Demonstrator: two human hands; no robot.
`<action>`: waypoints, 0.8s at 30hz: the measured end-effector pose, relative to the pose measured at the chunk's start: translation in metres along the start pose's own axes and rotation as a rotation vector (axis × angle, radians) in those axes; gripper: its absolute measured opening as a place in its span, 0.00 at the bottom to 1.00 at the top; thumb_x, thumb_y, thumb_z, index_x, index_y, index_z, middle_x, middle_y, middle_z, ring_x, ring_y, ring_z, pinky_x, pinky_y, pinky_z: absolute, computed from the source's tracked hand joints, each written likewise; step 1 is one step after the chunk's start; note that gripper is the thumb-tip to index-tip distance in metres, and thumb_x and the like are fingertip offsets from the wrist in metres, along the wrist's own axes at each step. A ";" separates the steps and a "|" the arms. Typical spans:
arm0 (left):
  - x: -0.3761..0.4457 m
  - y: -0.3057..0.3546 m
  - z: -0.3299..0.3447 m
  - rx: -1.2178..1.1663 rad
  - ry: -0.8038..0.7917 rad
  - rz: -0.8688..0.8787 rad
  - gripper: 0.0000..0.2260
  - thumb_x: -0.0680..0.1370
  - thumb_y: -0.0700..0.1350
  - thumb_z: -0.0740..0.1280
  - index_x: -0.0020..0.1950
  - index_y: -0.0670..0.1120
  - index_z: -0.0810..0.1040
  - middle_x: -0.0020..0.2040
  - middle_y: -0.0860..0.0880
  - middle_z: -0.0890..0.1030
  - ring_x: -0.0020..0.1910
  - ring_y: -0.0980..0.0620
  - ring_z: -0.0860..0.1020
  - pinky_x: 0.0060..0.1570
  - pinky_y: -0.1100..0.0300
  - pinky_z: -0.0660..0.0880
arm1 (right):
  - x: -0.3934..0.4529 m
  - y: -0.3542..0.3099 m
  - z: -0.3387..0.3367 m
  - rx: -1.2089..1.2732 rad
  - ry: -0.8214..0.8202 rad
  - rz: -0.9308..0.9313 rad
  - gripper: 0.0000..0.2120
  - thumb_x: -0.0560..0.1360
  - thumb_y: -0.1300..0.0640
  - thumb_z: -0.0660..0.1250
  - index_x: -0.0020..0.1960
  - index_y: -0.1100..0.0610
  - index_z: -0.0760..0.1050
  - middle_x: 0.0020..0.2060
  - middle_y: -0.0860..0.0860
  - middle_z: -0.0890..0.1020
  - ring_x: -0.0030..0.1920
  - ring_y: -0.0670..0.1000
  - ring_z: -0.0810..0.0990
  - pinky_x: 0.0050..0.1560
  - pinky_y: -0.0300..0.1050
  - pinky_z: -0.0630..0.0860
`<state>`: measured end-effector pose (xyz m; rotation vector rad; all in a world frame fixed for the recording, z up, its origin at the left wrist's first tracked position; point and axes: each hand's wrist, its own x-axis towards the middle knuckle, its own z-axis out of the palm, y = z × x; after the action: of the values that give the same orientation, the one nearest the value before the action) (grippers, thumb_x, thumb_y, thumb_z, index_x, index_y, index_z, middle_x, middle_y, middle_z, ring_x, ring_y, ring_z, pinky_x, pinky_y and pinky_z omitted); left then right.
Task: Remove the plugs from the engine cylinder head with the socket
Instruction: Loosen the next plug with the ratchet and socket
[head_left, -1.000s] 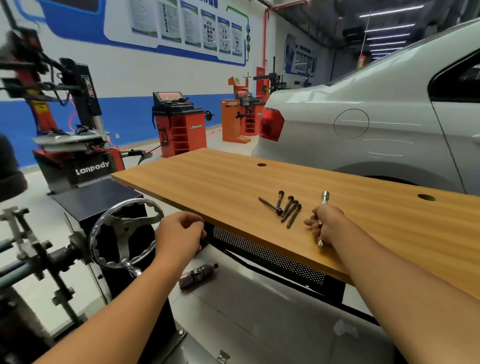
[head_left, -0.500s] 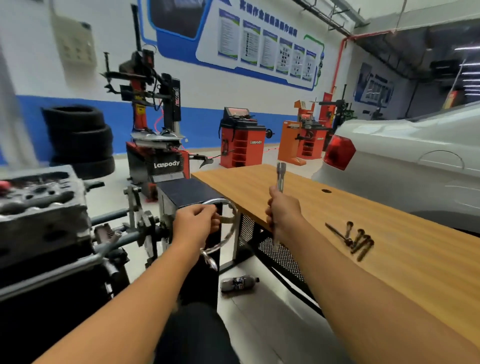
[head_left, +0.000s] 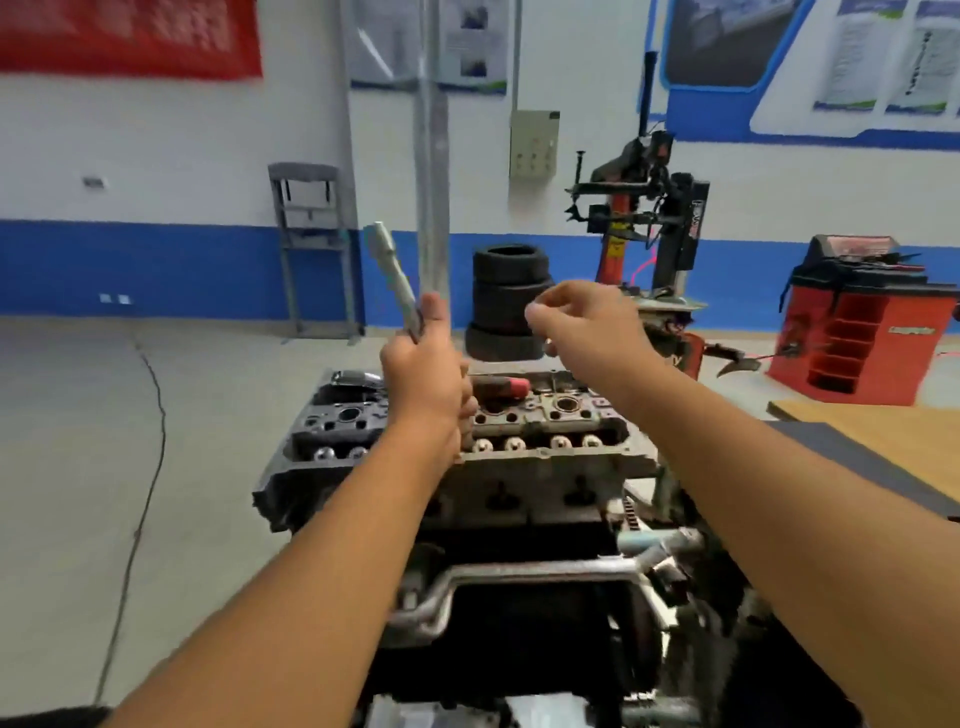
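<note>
Here, I am looking over an engine cylinder head (head_left: 524, 441) that is sitting on a stand in the middle of the scene, with a grey metal bar (head_left: 519, 571) crossing just in front of it. Far behind it a stack of tyres (head_left: 506, 301) is standing against the blue-banded wall, a tyre machine (head_left: 644, 208) is rising to the right of that, and a wooden tabletop (head_left: 883, 431) is showing at the right edge. A red-tipped tool (head_left: 501, 385) is lying on the far side of the head. The left hand (head_left: 423, 374) is hovering over the head, its fingers (head_left: 434, 317) wrapped tight around the socket (head_left: 395, 275), which is tilting up and to the left. The right hand (head_left: 587, 327) is raised above the head's right part, fingers loosely curled and holding nothing I can make out.
</note>
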<state>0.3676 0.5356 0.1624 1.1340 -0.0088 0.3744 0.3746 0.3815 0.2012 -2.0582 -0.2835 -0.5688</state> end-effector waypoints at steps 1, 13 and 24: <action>0.014 0.008 -0.012 -0.021 0.038 0.028 0.21 0.81 0.66 0.63 0.46 0.49 0.69 0.25 0.55 0.65 0.20 0.56 0.61 0.20 0.62 0.60 | 0.013 0.003 0.011 -0.105 -0.078 -0.011 0.09 0.80 0.48 0.71 0.55 0.51 0.83 0.47 0.48 0.85 0.49 0.48 0.83 0.43 0.40 0.76; 0.072 0.052 -0.048 -0.140 0.090 0.246 0.23 0.83 0.65 0.59 0.38 0.49 0.63 0.28 0.53 0.61 0.24 0.54 0.58 0.23 0.61 0.60 | 0.059 0.020 0.097 -0.955 -0.567 -0.361 0.17 0.86 0.44 0.58 0.54 0.56 0.78 0.43 0.52 0.75 0.48 0.57 0.78 0.44 0.52 0.72; 0.117 0.024 -0.011 -0.234 -0.087 0.129 0.14 0.87 0.52 0.61 0.44 0.48 0.69 0.30 0.51 0.69 0.28 0.53 0.68 0.32 0.57 0.70 | 0.128 0.041 0.011 0.813 -0.189 0.400 0.09 0.80 0.63 0.64 0.59 0.57 0.70 0.33 0.54 0.79 0.26 0.49 0.72 0.29 0.45 0.75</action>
<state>0.4681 0.5875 0.2019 0.9200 -0.1985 0.4263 0.5053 0.3665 0.2298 -1.3151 -0.1634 0.0121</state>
